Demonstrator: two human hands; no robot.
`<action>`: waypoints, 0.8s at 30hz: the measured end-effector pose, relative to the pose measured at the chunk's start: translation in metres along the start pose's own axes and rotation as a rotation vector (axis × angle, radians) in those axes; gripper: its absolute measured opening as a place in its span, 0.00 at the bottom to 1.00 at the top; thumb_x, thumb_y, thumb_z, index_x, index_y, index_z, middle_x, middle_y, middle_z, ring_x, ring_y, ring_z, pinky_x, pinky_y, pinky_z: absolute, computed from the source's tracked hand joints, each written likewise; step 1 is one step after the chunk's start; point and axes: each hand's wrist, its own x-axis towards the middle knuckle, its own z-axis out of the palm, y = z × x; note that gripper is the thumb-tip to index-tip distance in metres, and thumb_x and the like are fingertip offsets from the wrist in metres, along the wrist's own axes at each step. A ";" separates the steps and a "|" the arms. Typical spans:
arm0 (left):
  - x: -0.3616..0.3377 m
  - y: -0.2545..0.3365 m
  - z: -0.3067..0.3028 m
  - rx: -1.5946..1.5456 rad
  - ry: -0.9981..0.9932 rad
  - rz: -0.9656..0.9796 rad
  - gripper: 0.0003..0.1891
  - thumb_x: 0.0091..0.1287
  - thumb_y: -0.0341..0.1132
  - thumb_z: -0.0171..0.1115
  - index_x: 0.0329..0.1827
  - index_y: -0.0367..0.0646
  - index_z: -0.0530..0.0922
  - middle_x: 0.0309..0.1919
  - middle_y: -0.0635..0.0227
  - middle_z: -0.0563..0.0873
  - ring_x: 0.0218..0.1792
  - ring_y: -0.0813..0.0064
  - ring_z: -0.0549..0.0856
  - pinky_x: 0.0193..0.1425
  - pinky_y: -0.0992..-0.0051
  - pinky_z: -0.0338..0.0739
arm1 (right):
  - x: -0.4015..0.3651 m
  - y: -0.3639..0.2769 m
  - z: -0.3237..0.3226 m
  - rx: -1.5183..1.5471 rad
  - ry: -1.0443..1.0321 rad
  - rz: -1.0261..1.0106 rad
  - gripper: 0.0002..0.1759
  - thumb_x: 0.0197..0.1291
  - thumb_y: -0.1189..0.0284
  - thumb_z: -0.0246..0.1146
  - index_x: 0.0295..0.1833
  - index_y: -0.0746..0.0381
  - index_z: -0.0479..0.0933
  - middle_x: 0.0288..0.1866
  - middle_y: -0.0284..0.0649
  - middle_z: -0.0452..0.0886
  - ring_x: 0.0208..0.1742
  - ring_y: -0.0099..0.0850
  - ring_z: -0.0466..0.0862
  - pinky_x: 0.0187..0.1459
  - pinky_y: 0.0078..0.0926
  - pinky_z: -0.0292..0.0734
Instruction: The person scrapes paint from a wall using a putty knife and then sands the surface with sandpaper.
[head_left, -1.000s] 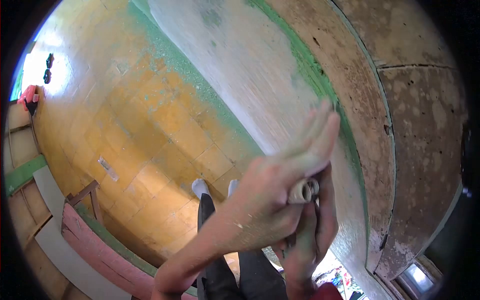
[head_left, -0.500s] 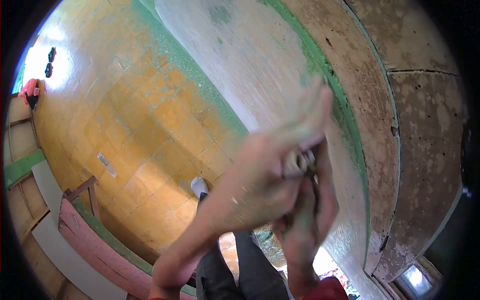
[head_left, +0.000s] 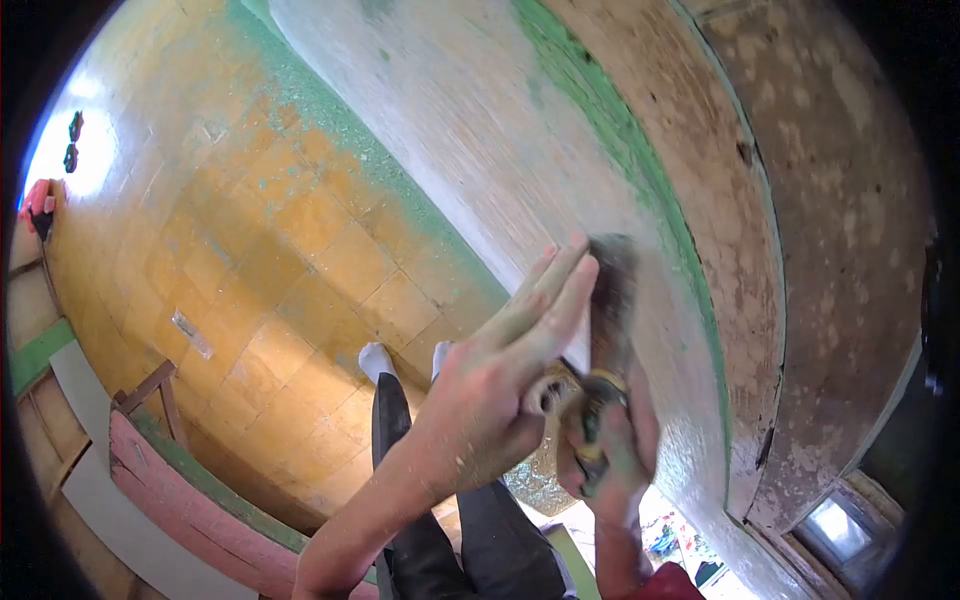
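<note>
My right hand is wrapped round the handle of a scraper, its wide dark blade pointing up and blurred by motion. Against the left edge of that blade lie the straightened fingers of my left hand. A whitish thing with a round, hollow end sits in the crook of the left thumb, its other end hidden by the hand. Both hands are close together in front of the wall, whose pale surface looks scraped. Light specks dot the left hand and wrist.
Green flakes lie along the foot of the wall on the yellow tiled floor. A pink and green wooden piece stands at lower left. Brown boards with a green strip run along the right. A small clear wrapper lies on the floor.
My left hand has moved down and left, uncovering the scraper in my right hand. The view has shifted slightly, and a second foot shows.
</note>
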 end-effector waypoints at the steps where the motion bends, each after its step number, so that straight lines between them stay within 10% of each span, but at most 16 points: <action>1: 0.000 -0.001 0.009 -0.007 -0.009 -0.004 0.42 0.55 0.20 0.59 0.78 0.40 0.62 0.77 0.51 0.64 0.76 0.48 0.65 0.75 0.59 0.69 | -0.011 -0.001 -0.009 -0.001 0.026 -0.012 0.35 0.76 0.58 0.50 0.79 0.68 0.53 0.27 0.39 0.76 0.15 0.21 0.68 0.15 0.19 0.62; 7: -0.001 0.015 0.061 0.174 -0.004 0.277 0.38 0.57 0.28 0.65 0.75 0.32 0.65 0.75 0.44 0.67 0.76 0.46 0.66 0.79 0.58 0.62 | -0.038 -0.011 -0.034 -0.217 0.184 -0.049 0.43 0.73 0.49 0.52 0.78 0.72 0.53 0.29 0.43 0.78 0.15 0.21 0.70 0.15 0.17 0.62; 24: -0.002 0.034 0.071 0.089 0.078 0.110 0.47 0.49 0.18 0.67 0.78 0.32 0.60 0.77 0.41 0.60 0.77 0.45 0.63 0.79 0.58 0.63 | -0.047 -0.041 -0.037 -0.250 0.165 0.048 0.41 0.74 0.52 0.52 0.80 0.71 0.53 0.29 0.36 0.74 0.17 0.16 0.67 0.15 0.16 0.58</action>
